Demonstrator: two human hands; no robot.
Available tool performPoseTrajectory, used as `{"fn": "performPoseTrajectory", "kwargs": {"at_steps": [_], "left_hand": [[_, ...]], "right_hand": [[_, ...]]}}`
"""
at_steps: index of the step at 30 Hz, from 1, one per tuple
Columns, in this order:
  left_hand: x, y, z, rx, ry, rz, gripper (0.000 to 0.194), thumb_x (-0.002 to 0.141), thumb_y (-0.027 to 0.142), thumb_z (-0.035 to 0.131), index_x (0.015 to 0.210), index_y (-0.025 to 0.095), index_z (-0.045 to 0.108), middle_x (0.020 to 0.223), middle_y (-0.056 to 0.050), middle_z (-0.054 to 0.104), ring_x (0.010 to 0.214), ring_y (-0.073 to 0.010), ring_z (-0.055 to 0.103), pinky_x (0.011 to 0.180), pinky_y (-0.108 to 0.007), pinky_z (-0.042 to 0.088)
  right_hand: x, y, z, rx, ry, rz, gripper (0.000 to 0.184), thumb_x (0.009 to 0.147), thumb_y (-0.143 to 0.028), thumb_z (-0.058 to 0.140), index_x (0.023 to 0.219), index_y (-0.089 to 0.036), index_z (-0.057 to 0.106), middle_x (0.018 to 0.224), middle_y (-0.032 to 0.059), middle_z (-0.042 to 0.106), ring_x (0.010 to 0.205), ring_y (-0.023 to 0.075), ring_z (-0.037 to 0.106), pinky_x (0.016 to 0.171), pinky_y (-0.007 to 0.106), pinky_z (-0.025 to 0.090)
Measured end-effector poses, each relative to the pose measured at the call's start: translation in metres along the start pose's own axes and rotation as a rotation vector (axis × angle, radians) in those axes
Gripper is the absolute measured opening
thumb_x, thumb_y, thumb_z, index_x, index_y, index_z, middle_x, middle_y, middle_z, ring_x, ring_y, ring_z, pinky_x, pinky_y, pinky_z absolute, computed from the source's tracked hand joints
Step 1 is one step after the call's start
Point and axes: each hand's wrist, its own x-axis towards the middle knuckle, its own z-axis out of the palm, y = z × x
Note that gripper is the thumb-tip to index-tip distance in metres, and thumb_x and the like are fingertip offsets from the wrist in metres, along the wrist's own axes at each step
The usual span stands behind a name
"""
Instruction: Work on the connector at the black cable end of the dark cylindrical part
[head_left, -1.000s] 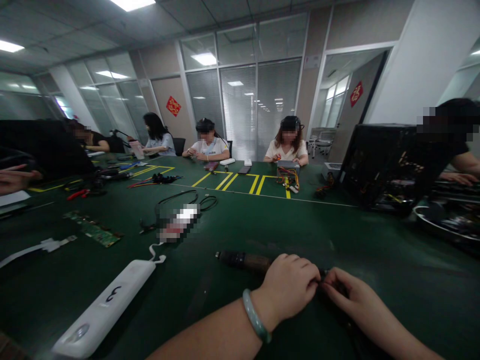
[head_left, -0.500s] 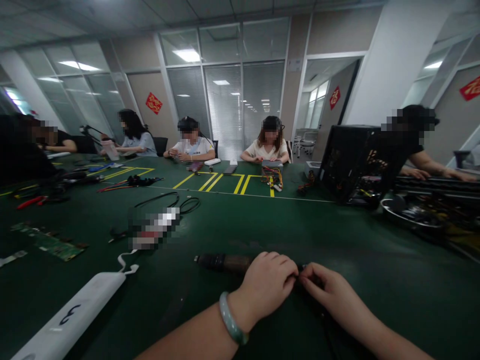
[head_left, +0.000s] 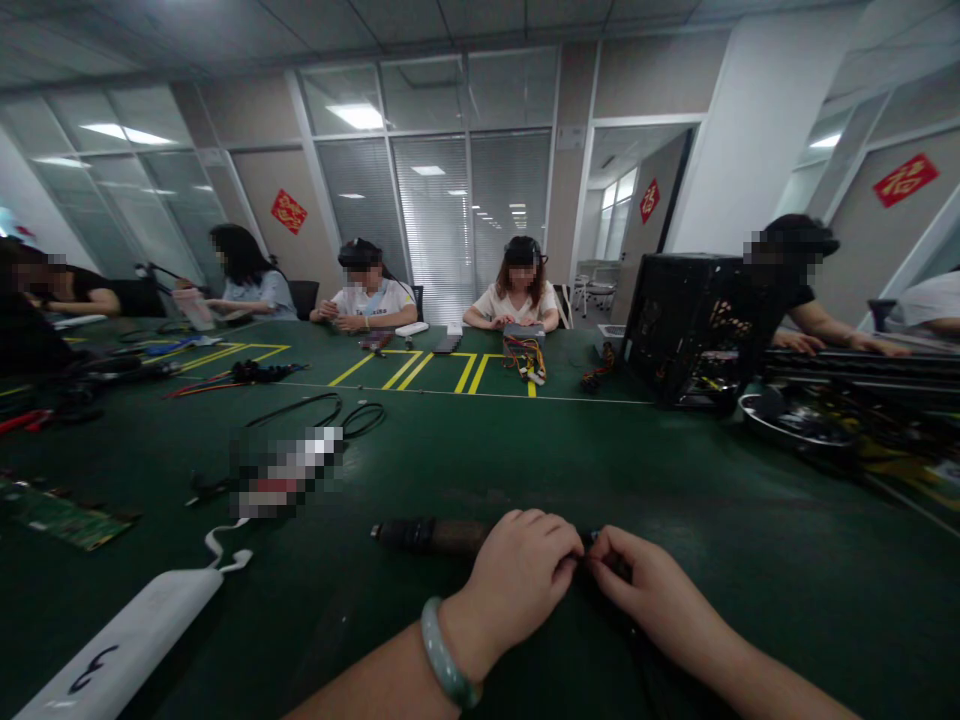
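A dark electric screwdriver (head_left: 450,537) lies along the green table, its metal tip pointing left. My left hand (head_left: 525,568), with a jade-coloured bangle (head_left: 444,655) on the wrist, is closed over the rear part of its body. At the tail end my right hand (head_left: 646,580) pinches where the dark cable (head_left: 636,628) meets the tool. The fingertips of both hands nearly touch there and hide the joint, so I cannot tell whether the plug is in or out. The cable drops down toward me under my right hand.
A white power bank-like bar (head_left: 135,640) marked 3 lies at front left, near a green circuit board (head_left: 67,515) and black cable loops (head_left: 364,420). A black computer case (head_left: 679,330) and a metal bowl (head_left: 795,425) stand at right. Several people sit across the table (head_left: 480,450).
The whole view has shifted slightly, so the scene sits a little further left. Both hands keep the same hold at the screwdriver's tail.
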Motion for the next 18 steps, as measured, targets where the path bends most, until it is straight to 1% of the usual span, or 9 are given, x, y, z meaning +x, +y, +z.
{"fn": "performPoseTrajectory", "kwargs": {"at_steps": [5, 10, 14, 18], "left_hand": [[0.0000, 0.0009, -0.0016, -0.017, 0.002, 0.005, 0.010, 0.087, 0.018, 0.060, 0.096, 0.023, 0.061, 0.101, 0.001, 0.065, 0.097, -0.0183, 0.057, 0.087, -0.033, 0.041], [0.0005, 0.0009, -0.0017, -0.032, 0.012, -0.016, 0.017, 0.086, 0.016, 0.061, 0.101, 0.025, 0.059, 0.100, 0.003, 0.064, 0.095, -0.0177, 0.057, 0.083, -0.032, 0.041], [0.0005, -0.0005, -0.0015, -0.046, 0.005, -0.002, 0.012, 0.087, 0.017, 0.060, 0.096, 0.024, 0.059, 0.101, 0.004, 0.064, 0.095, -0.0176, 0.057, 0.084, -0.033, 0.041], [0.0001, -0.0006, -0.0012, -0.061, 0.009, 0.009, 0.011, 0.087, 0.016, 0.060, 0.095, 0.024, 0.060, 0.104, 0.004, 0.065, 0.097, -0.0182, 0.057, 0.086, -0.034, 0.040]], "right_hand": [[-0.0001, -0.0004, 0.0000, -0.030, 0.007, 0.002, 0.011, 0.087, -0.023, 0.052, 0.078, -0.020, 0.057, 0.071, -0.0030, 0.059, 0.067, 0.0139, 0.055, 0.059, 0.021, 0.039], [-0.0012, 0.0002, 0.0002, -0.037, 0.005, -0.002, 0.010, 0.087, -0.022, 0.053, 0.077, -0.020, 0.056, 0.071, -0.0032, 0.059, 0.067, 0.0136, 0.055, 0.060, 0.021, 0.038], [-0.0012, -0.0009, -0.0003, -0.037, -0.002, 0.000, 0.009, 0.087, -0.021, 0.052, 0.079, -0.020, 0.056, 0.072, -0.0034, 0.059, 0.067, 0.0136, 0.055, 0.060, 0.021, 0.038], [-0.0014, -0.0019, -0.0008, -0.036, 0.000, -0.008, 0.010, 0.088, -0.020, 0.052, 0.079, -0.020, 0.056, 0.072, -0.0034, 0.059, 0.068, 0.0136, 0.054, 0.061, 0.021, 0.038]]}}
